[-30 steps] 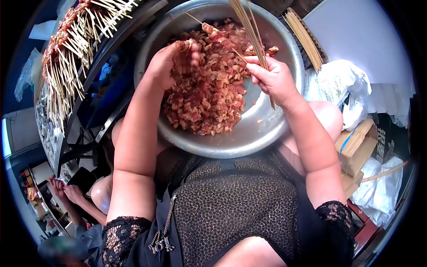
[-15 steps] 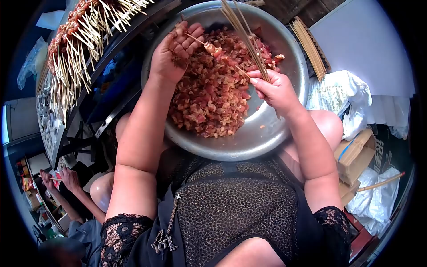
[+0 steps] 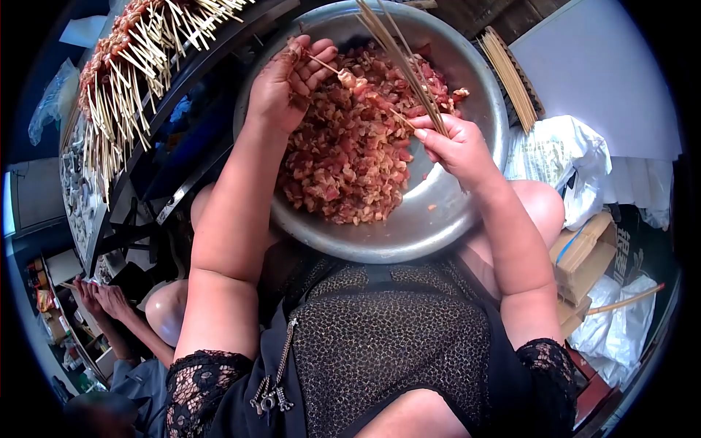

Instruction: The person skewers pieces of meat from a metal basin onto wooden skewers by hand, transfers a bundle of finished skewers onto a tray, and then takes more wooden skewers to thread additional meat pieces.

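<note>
A large metal basin (image 3: 380, 252) holds a heap of small raw meat pieces (image 3: 350, 168). Over its left side my left hand (image 3: 296, 77) is turned palm up, fingers loosely curled, cupping bits of meat. One wooden skewer (image 3: 323, 63) spans from the fingers of that hand to my right hand, with meat pieces (image 3: 354, 80) threaded along its middle. My right hand (image 3: 453, 146) pinches the skewer's near end between thumb and fingers. It also grips a bundle of bare skewers (image 3: 401, 55) that sticks up across the basin.
Many loaded meat skewers (image 3: 131, 87) lie on a table at upper left. More bare skewers (image 3: 507, 80) rest in a holder right of the basin. White plastic bags (image 3: 558, 157) and a cardboard box (image 3: 584, 252) stand at right. Another person's hands (image 3: 102, 298) show at lower left.
My hands and the skewer between them have barely shifted. At lower left, the other person's hands have moved closer together.
</note>
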`<move>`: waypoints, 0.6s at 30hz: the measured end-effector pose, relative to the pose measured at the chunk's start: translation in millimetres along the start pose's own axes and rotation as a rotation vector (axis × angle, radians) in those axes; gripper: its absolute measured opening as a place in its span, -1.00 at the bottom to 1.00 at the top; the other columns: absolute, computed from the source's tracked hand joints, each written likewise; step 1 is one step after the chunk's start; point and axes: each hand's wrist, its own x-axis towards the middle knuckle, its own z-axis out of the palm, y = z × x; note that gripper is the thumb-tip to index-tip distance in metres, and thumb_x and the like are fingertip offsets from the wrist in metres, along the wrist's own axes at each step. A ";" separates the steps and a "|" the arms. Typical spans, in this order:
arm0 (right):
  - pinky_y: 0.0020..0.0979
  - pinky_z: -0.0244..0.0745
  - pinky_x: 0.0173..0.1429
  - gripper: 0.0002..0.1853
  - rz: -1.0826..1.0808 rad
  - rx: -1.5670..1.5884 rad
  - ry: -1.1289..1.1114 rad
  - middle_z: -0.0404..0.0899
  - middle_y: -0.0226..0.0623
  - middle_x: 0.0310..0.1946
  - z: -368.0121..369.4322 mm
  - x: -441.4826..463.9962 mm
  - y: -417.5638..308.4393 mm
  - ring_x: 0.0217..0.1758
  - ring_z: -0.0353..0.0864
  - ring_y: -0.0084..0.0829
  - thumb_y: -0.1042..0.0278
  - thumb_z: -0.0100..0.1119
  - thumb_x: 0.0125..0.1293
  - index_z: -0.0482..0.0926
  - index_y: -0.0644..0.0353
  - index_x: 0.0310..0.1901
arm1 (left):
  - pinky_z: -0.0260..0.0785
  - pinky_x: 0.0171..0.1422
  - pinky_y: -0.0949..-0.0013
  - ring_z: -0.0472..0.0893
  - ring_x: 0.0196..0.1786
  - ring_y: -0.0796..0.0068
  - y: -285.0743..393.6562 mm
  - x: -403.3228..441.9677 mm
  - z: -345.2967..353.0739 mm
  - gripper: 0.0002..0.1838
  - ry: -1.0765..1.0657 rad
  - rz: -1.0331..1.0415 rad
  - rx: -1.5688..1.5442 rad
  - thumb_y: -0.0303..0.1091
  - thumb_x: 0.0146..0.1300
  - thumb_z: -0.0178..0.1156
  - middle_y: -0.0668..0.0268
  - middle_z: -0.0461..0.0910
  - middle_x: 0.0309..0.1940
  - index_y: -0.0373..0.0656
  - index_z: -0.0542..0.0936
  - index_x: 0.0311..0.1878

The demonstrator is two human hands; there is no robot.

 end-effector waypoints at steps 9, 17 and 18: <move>-0.71 0.25 -0.45 -0.80 0.000 0.044 0.014 0.46 -0.58 -0.51 9.7 3.1 0.5 -0.53 0.34 -0.78 0.44 0.09 0.27 0.55 0.25 -0.08 | 0.49 0.05 0.25 0.57 0.00 0.19 -4.2 -0.5 -2.9 -0.71 -0.042 -0.033 -0.011 -0.27 0.41 -0.12 0.02 0.54 -0.08 -0.27 0.39 0.02; -0.70 0.21 -0.49 -0.79 -0.008 0.088 0.012 0.39 -0.61 -0.57 15.6 6.7 6.8 -0.57 0.30 -0.78 0.44 0.08 0.28 0.54 0.23 -0.07 | 0.48 0.05 0.18 0.57 -0.02 0.20 -13.8 -1.4 -7.3 -0.73 -0.130 -0.087 -0.071 -0.27 0.39 -0.09 0.02 0.55 -0.08 -0.25 0.41 -0.02; -0.72 0.19 -0.51 -0.78 -0.012 0.099 0.009 0.40 -0.60 -0.57 16.8 6.8 6.7 -0.57 0.30 -0.79 0.44 0.09 0.28 0.53 0.24 -0.05 | 0.47 0.05 0.17 0.57 -0.03 0.20 -11.8 -2.9 -3.3 -0.74 -0.143 -0.130 -0.022 -0.28 0.38 -0.08 0.02 0.55 -0.07 -0.26 0.41 -0.02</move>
